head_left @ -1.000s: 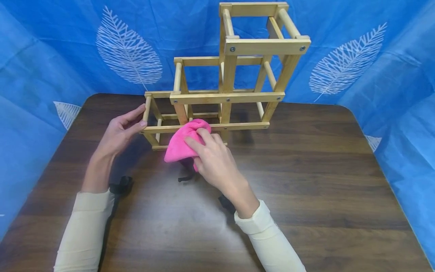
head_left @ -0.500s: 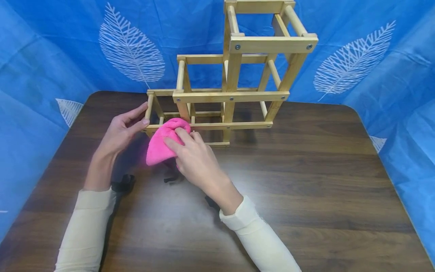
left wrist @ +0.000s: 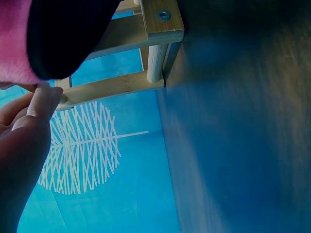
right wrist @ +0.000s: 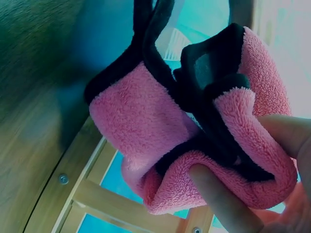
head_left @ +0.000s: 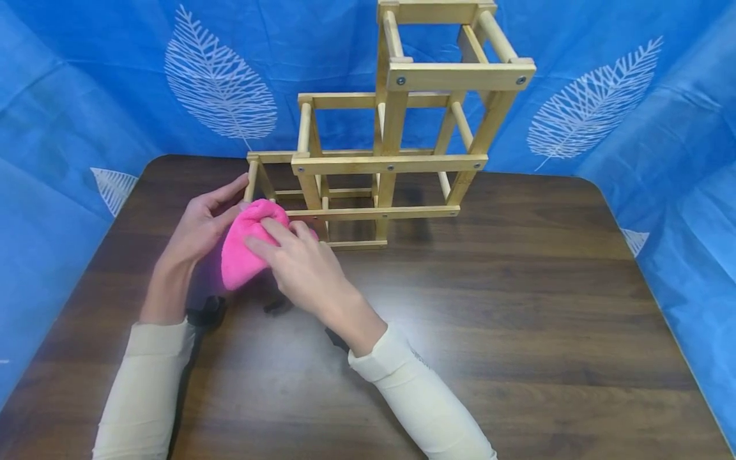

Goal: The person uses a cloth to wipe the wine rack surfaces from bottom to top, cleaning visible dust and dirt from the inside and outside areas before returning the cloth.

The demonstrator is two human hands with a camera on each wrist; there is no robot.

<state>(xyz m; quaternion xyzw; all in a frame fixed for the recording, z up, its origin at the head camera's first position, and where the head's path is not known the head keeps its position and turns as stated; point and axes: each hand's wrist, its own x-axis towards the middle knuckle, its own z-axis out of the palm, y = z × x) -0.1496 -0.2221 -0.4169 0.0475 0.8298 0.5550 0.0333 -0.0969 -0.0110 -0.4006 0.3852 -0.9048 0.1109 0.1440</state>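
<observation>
A stepped wooden rack (head_left: 391, 163) of slats and round rods stands at the back of the table. My left hand (head_left: 198, 233) grips its low left end, thumb in front and fingers behind the end rod. In my right hand (head_left: 305, 265) is a bunched pink cloth (head_left: 244, 249), pinched between thumb and fingers, at the rack's lower left front corner. The right wrist view shows the fluffy cloth (right wrist: 141, 107) with black edging and a black loop. The cloth covers that corner and the tip of my left thumb in the head view.
The brown wood-grain table (head_left: 517, 319) reaches forward and to the right. A blue curtain (head_left: 333, 51) with white leaf prints hangs close behind the rack and along both sides. The rack's tallest part rises at the right.
My right hand has slid left along the low front rail with the cloth, from the middle to the left end. The left hand keeps its grip on the end rod.
</observation>
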